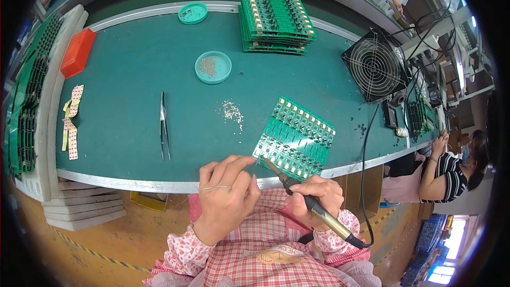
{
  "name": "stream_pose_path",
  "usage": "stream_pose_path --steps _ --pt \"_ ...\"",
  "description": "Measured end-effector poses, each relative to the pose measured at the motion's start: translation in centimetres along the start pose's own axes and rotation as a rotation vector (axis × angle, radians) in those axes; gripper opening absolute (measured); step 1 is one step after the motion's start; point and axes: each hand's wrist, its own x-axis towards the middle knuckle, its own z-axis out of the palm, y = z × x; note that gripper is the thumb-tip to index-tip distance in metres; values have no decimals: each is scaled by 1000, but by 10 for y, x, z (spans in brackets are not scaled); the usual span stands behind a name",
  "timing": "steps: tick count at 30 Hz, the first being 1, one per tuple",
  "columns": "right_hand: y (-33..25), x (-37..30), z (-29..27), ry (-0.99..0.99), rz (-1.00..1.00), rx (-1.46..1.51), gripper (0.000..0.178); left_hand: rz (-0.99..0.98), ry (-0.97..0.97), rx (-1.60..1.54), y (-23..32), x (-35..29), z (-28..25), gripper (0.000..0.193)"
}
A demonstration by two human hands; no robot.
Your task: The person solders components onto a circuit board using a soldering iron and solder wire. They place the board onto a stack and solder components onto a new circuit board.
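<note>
My right hand (323, 195) grips a soldering iron (330, 220). The iron's tip rests at the near left corner of a green circuit board (298, 137), which lies tilted near the bench's front edge. Rows of small white and black parts line this board. Closed in a pinch, my left hand (227, 187) is at the same corner with a thin solder wire (217, 186) that crosses its fingers. Whether the tip touches a joint is too small to tell. Beyond my left hand lie scattered tiny pale parts (231, 112) and a pair of tweezers (163, 127).
Two round green dishes (226, 78) (193, 13) and stacked boards (276, 18) stand farther back. A fan (375, 66) is at right, with the iron's cord (364, 170) hanging nearby. Left are a red bin (78, 53) and racked boards (26, 111). A co-worker (443, 178) sits at right.
</note>
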Motion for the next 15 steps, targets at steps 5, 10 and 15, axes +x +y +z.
stream_pose_path --steps 5,10,15 --pt "1 0 3 4 -6 -21 24 -4 0 -5 -1 0 0 15" --pt "0 1 3 -28 -20 -33 25 -6 -1 -3 -1 0 1 16" --pt "-1 2 2 -50 -35 -47 25 -4 9 26 0 -1 3 16"
